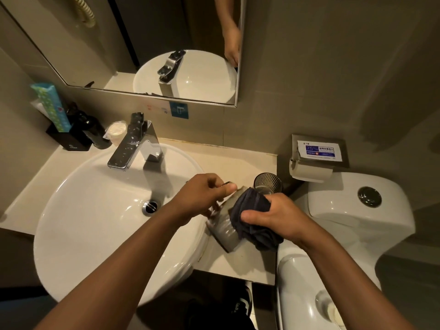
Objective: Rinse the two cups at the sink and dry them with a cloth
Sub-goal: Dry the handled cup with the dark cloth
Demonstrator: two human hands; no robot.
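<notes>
Over the counter just right of the white sink (78, 210), the left hand (202, 196) grips a grey ribbed cup (222, 228), tilted with its base toward the camera and its mouth away, fingers closed around the rim end. Pressed against that cup's right side is a dark bunched cloth (252, 220), clenched in the right hand (278, 216). Just behind the cloth a second cup (267, 183), dark ribbed glass, stands upright on the counter (235, 163). At far left sit a black holder (69, 139) and a dark bottle (95, 132); a wet chrome tap (133, 141) reaches over the basin, and a toilet (345, 222) lies at right. Hand and cloth hide the grey cup's mouth, and the second cup's base is covered too
</notes>
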